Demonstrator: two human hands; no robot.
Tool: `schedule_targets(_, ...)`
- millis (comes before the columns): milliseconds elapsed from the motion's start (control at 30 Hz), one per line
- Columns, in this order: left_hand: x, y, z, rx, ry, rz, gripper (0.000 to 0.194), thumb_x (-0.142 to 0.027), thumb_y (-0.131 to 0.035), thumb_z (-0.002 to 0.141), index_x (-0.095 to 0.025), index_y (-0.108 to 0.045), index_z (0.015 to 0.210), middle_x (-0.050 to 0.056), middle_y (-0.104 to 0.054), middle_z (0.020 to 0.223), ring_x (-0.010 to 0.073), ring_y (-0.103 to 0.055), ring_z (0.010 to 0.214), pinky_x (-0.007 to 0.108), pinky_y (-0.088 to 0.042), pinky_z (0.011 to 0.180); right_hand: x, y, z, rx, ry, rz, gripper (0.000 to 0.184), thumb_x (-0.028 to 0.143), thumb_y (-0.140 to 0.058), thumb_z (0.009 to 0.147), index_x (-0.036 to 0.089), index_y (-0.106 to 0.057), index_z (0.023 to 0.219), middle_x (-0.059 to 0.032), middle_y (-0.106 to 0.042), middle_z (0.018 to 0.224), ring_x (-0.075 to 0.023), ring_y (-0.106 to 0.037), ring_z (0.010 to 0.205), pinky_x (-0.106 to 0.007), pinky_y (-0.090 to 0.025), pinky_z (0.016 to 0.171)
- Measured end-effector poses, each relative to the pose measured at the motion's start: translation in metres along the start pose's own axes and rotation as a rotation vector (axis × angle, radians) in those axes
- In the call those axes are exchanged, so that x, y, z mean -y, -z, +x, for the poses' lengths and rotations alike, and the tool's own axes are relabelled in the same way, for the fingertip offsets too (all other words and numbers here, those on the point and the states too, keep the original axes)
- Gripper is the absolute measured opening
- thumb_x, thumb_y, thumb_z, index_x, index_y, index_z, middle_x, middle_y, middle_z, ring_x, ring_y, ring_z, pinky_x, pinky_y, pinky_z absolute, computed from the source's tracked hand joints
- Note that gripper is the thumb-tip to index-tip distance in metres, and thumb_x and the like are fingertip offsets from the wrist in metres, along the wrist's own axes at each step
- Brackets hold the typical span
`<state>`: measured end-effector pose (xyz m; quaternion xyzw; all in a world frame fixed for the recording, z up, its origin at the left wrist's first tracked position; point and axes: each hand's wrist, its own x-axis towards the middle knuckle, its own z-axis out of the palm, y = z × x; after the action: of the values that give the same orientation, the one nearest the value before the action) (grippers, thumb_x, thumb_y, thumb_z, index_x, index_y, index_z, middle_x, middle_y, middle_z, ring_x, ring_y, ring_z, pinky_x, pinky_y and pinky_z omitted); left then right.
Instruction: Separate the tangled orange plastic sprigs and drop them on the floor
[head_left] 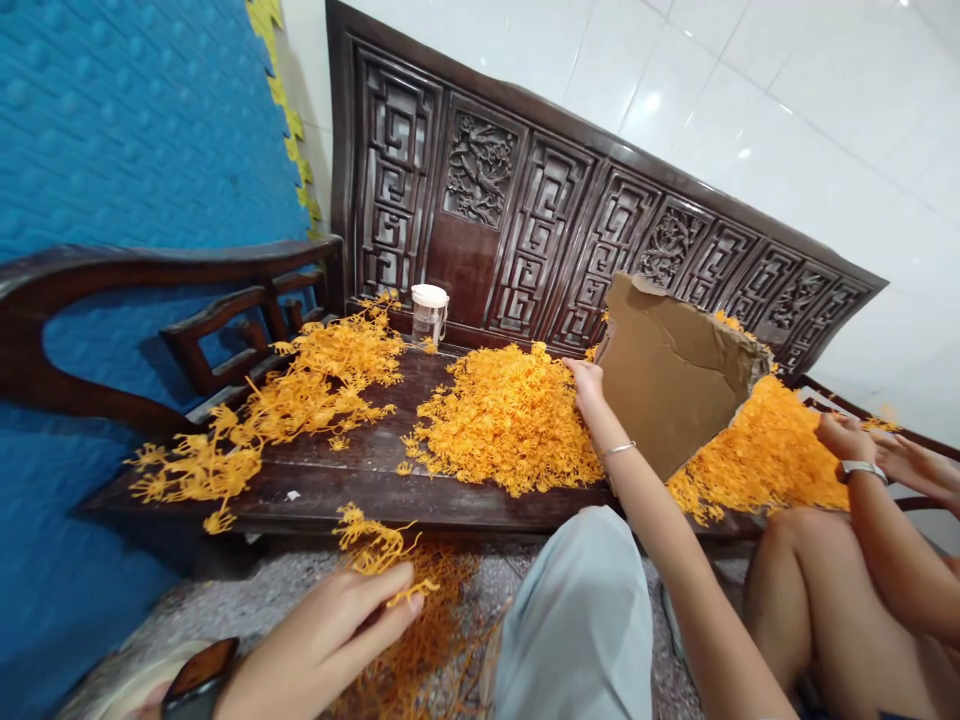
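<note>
Pinching orange strand between thumb and finger of left hand — pointing right, long axis tilting slightly upward. Just beyond forefinger: orange bunch, slanting from upper left to lower right, near bench. Holding right hand between orange pile and cardboard — cannot tell whether pinching.
</note>
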<state>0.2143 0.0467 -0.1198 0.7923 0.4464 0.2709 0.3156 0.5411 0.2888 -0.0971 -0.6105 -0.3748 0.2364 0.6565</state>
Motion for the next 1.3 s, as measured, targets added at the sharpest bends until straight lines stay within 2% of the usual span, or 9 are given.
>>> schedule_targets(333, -0.009, 0.011, 0.012, 0.009, 0.082, -0.109, 0.029, -0.045, -0.045, 0.074, -0.024, -0.054, 0.056, -0.002, -0.054, 0.055, 0.0171, -0.051, 0.055, 0.023, -0.038, 0.053, 0.005, -0.004, -0.01, 0.06, -0.003, -0.095, 0.014, 0.024, -0.066, 0.05, 0.012, -0.059, 0.053, -0.0005, -0.059, 0.054, -0.012, -0.054, 0.059, -0.023, -0.04, 0.06)
schedule_targets(533, 0.008, 0.009, 0.019, 0.041, 0.182, -0.361, 0.021, -0.037, -0.04, 0.077, -0.022, -0.05, 0.067, -0.003, -0.05, 0.061, 0.0149, -0.046, 0.058, 0.023, -0.039, 0.056, 0.016, -0.002, -0.011, 0.031, 0.06, -0.163, 0.011, 0.022, -0.06, 0.059, 0.011, -0.062, 0.06, -0.0029, -0.06, 0.063, -0.0141, -0.054, 0.067, -0.025, -0.041, 0.064)
schedule_targets(600, 0.012, 0.011, 0.024, 0.046, 0.185, -0.522, 0.016, -0.031, -0.039, 0.077, -0.022, -0.049, 0.068, -0.004, -0.045, 0.057, 0.0133, -0.042, 0.054, 0.023, -0.036, 0.053, 0.026, 0.001, -0.023, -0.027, 0.179, -0.171, 0.014, 0.023, -0.057, 0.063, 0.012, -0.063, 0.07, -0.0038, -0.06, 0.076, -0.0143, -0.053, 0.077, -0.026, -0.04, 0.071)
schedule_targets(667, 0.013, 0.016, 0.027, 0.017, 0.208, -0.674, 0.011, -0.026, -0.039, 0.074, -0.021, -0.048, 0.069, -0.005, -0.044, 0.056, 0.0128, -0.04, 0.053, 0.023, -0.034, 0.052, 0.039, 0.006, -0.048, -0.054, 0.429, -0.175, 0.016, 0.026, -0.054, 0.069, 0.015, -0.063, 0.078, -0.004, -0.058, 0.087, -0.0141, -0.05, 0.086, -0.026, -0.039, 0.076)
schedule_targets(700, 0.011, 0.02, 0.029, -0.006, 0.225, -0.729, 0.01, -0.025, -0.04, 0.073, -0.02, -0.048, 0.069, -0.004, -0.044, 0.056, 0.0127, -0.04, 0.053, 0.024, -0.033, 0.051, 0.047, 0.009, -0.065, -0.017, 0.587, -0.179, 0.017, 0.028, -0.053, 0.072, 0.015, -0.062, 0.078, -0.0043, -0.057, 0.087, -0.0142, -0.05, 0.086, -0.027, -0.039, 0.077)
schedule_targets(767, 0.006, 0.027, 0.03, -0.054, 0.255, -0.783, 0.01, -0.025, -0.041, 0.074, -0.02, -0.048, 0.069, -0.004, -0.045, 0.058, 0.0128, -0.04, 0.055, 0.025, -0.032, 0.052, 0.061, 0.014, -0.106, 0.208, 0.728, -0.172, 0.016, 0.028, -0.051, 0.077, 0.016, -0.061, 0.079, -0.0034, -0.057, 0.082, -0.0132, -0.05, 0.08, -0.027, -0.039, 0.074)
schedule_targets(933, -0.005, 0.035, 0.028, -0.051, 0.286, -0.837, 0.009, -0.026, -0.048, 0.077, -0.018, -0.05, 0.076, 0.0, -0.056, 0.069, 0.0135, -0.048, 0.061, 0.026, -0.036, 0.057, 0.072, 0.021, -0.193, 1.028, 0.661, -0.287, 0.017, 0.031, -0.052, 0.08, 0.017, -0.059, 0.074, -0.0006, -0.056, 0.071, -0.0101, -0.051, 0.067, -0.023, -0.04, 0.065)
schedule_targets(1000, -0.007, 0.035, 0.028, -0.046, 0.285, -0.867, 0.009, -0.026, -0.051, 0.078, -0.017, -0.052, 0.08, 0.003, -0.061, 0.079, 0.014, -0.052, 0.067, 0.026, -0.04, 0.062, 0.066, 0.019, -0.21, 1.209, 0.648, -0.369, 0.02, 0.035, -0.052, 0.08, 0.017, -0.059, 0.074, -0.001, -0.056, 0.071, -0.0104, -0.051, 0.069, -0.024, -0.041, 0.066)
schedule_targets(1300, -0.002, 0.028, 0.023, -0.129, 0.212, -0.927, 0.015, -0.029, -0.056, 0.079, -0.021, -0.055, 0.091, 0.004, -0.064, 0.099, 0.0198, -0.056, 0.1, 0.03, -0.043, 0.087, 0.043, 0.0, -0.245, 1.189, 0.639, -0.476, 0.035, 0.051, -0.06, 0.068, 0.016, -0.056, 0.074, 0.0001, -0.054, 0.067, -0.0094, -0.048, 0.06, -0.021, -0.038, 0.056)
